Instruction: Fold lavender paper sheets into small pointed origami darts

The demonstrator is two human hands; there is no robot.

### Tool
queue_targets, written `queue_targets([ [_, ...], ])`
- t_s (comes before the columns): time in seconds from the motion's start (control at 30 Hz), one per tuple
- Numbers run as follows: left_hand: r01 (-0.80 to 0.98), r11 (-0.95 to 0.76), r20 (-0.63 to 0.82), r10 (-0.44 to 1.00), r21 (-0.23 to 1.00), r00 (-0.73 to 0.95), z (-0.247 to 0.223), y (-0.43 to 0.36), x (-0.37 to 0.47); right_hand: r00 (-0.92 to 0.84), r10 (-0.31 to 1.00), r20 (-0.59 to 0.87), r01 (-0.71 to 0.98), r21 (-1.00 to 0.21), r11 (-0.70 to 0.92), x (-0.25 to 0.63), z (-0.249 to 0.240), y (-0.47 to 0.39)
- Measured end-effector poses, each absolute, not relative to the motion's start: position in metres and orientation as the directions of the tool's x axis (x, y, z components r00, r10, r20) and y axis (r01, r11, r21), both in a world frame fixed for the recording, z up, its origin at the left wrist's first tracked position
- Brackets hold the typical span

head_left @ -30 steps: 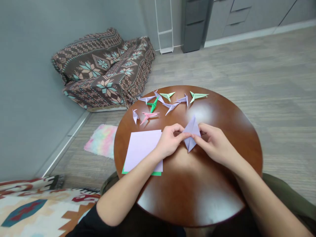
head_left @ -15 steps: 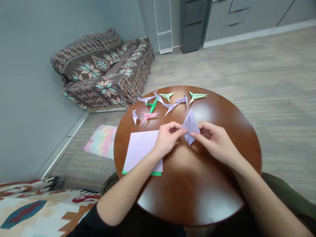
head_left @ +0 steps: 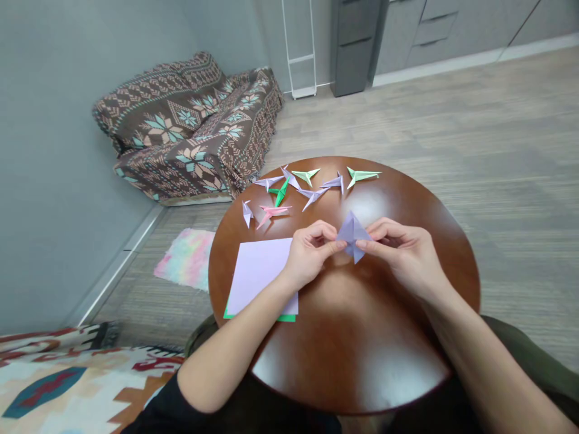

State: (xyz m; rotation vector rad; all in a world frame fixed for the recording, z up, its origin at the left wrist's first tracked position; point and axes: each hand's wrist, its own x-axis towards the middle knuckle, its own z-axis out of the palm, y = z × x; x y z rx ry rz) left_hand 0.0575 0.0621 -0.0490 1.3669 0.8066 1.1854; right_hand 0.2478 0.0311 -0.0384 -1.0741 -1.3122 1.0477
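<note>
Between my two hands, a small folded piece of purple origami paper (head_left: pixel 352 228) is held above the table, diamond-shaped with a crease down its middle. My left hand (head_left: pixel 312 250) pinches its left side between thumb and fingers. On the right side, my right hand (head_left: pixel 400 250) grips it the same way, thumb in front on the lower part. Left of my left hand lies a stack of square paper (head_left: pixel 260 268), lilac on top with a green edge (head_left: pixel 286 318) showing beneath; my left forearm covers part of it.
Along the far side of the round brown table (head_left: pixel 362 337) lie several folded paper birds: purple ones (head_left: pixel 312 196), a green one (head_left: pixel 281 193), a pink one (head_left: pixel 272 213) and pale green ones (head_left: pixel 362 175). A sofa under a patterned cover (head_left: pixel 194 132) stands beyond, by a fluffy rug (head_left: pixel 186 258).
The folded purple paper has shifted slightly right and its top tip sits lower, tilted differently. Both hands still hold it; my right hand has moved a little to the right.
</note>
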Motion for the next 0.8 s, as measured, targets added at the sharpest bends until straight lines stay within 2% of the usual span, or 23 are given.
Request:
queue_targets([
  [0.1,-0.162,-0.138,0.176,0.952,0.977,0.251,-0.048,0.062,0.057,-0.019,0.972,0.234,0.055,-0.971,0.234,0.248,-0.041,0.032],
  [0.2,-0.156,-0.104,0.136,0.967,0.982,0.213,-0.048,0.062,0.057,0.020,0.933,0.358,0.140,-0.926,0.352,0.248,-0.043,0.033],
  [0.27,-0.191,0.018,0.026,0.974,0.981,0.227,-0.047,0.061,0.057,0.055,0.874,0.483,0.245,-0.855,0.458,0.248,-0.043,0.033],
  [0.33,-0.245,0.201,-0.115,0.938,0.948,0.326,-0.046,0.060,0.057,0.033,0.803,0.595,0.353,-0.759,0.548,0.248,-0.042,0.033],
  [0.43,-0.306,0.350,-0.184,0.868,0.886,0.461,-0.042,0.058,0.057,-0.062,0.731,0.679,0.460,-0.631,0.625,0.250,-0.042,0.033],
  [0.57,-0.383,0.301,-0.149,0.914,0.873,0.378,-0.039,0.057,0.057,-0.090,0.748,0.658,0.496,-0.622,0.606,0.250,-0.043,0.035],
  [0.8,-0.383,0.255,-0.131,0.938,0.888,0.320,-0.044,0.060,0.057,-0.094,0.863,0.496,0.391,-0.779,0.490,0.250,-0.043,0.033],
])
